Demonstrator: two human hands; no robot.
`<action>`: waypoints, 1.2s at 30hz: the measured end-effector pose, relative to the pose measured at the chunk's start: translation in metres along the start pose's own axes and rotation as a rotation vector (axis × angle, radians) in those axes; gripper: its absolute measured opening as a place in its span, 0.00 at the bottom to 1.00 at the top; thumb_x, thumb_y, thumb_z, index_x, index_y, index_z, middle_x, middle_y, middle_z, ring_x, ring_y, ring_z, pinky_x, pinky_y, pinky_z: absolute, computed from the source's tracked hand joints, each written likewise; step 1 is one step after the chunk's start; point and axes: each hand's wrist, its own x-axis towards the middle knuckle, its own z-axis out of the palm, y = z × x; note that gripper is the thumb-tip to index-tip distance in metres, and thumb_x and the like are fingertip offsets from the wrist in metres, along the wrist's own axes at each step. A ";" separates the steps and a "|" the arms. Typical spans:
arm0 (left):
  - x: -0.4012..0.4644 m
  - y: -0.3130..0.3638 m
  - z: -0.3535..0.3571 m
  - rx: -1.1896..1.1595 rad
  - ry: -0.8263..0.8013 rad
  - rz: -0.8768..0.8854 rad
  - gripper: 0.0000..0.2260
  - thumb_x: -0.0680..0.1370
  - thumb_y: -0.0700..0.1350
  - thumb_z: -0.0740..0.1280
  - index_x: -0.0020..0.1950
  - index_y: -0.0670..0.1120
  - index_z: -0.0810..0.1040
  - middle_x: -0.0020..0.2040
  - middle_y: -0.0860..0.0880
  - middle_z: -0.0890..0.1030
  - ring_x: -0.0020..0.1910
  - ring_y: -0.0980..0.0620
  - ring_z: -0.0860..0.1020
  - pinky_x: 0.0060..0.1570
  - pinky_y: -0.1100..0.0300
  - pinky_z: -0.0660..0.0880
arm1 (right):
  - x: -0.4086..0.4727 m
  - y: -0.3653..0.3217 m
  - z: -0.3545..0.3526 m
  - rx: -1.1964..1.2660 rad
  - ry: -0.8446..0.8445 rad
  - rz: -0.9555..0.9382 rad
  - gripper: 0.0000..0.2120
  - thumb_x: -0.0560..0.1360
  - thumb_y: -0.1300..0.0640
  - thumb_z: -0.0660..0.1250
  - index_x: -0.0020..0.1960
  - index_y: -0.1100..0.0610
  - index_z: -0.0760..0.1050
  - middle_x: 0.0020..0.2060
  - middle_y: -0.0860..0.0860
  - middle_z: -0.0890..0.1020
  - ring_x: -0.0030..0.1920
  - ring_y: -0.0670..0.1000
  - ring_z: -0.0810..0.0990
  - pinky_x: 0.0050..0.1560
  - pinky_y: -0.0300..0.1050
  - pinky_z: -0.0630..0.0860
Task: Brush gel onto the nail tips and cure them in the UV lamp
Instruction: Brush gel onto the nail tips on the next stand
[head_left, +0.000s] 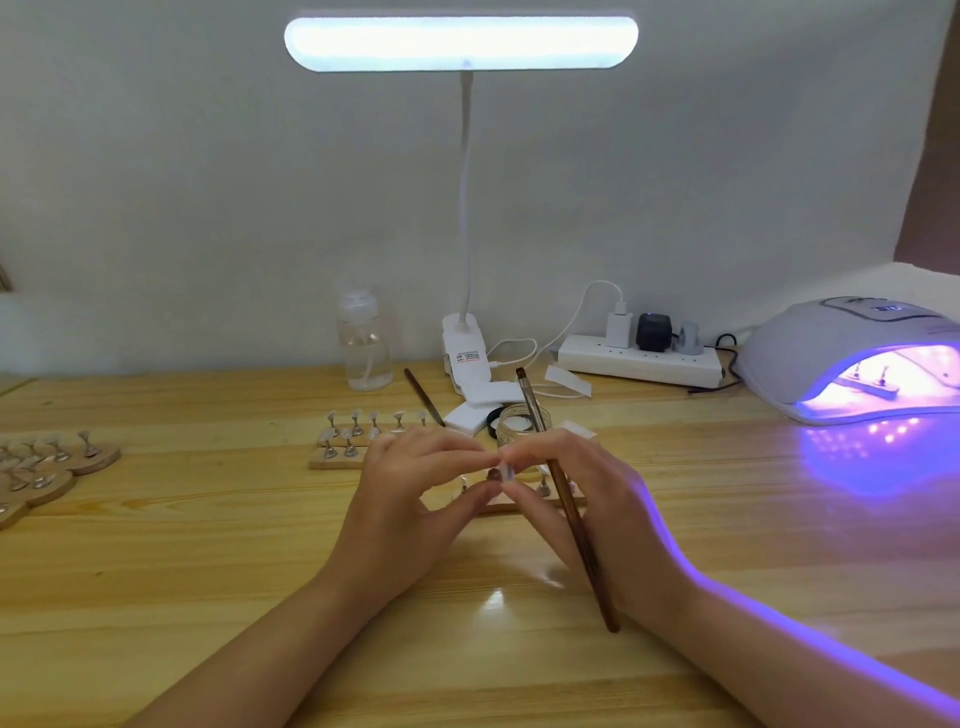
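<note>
Fingers (470, 457) of both hands pinch one small clear nail tip (503, 470) above the table (208, 571); the right hand (582, 493) also grips the brush (561, 488). Light, stiff, probably slippery: best held by its edges. UV lamp (852, 353) glows at right.

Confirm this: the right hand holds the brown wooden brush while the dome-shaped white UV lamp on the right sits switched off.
Not quite. The head view shows the right hand holding the brown wooden brush, but the dome-shaped white UV lamp is switched on, glowing purple onto the wooden table.
</note>
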 end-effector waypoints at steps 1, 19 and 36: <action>0.000 0.001 0.000 -0.003 0.009 0.000 0.11 0.70 0.52 0.66 0.50 0.53 0.80 0.46 0.61 0.80 0.48 0.64 0.75 0.53 0.63 0.62 | 0.000 -0.001 0.000 0.020 0.001 0.001 0.11 0.72 0.53 0.66 0.54 0.49 0.70 0.45 0.43 0.80 0.48 0.39 0.78 0.50 0.35 0.75; 0.003 -0.001 0.000 -0.180 0.139 -0.258 0.06 0.67 0.48 0.69 0.43 0.55 0.80 0.44 0.64 0.81 0.42 0.58 0.78 0.52 0.39 0.72 | 0.079 0.039 -0.032 0.107 -0.094 0.640 0.14 0.77 0.47 0.61 0.41 0.53 0.80 0.23 0.45 0.74 0.24 0.37 0.72 0.33 0.34 0.66; 0.002 -0.001 -0.002 -0.198 0.142 -0.259 0.05 0.67 0.48 0.69 0.42 0.55 0.80 0.40 0.60 0.81 0.43 0.59 0.78 0.50 0.40 0.73 | 0.089 0.043 -0.012 -0.325 -0.245 0.625 0.21 0.72 0.41 0.66 0.34 0.58 0.77 0.27 0.49 0.79 0.34 0.48 0.79 0.37 0.44 0.73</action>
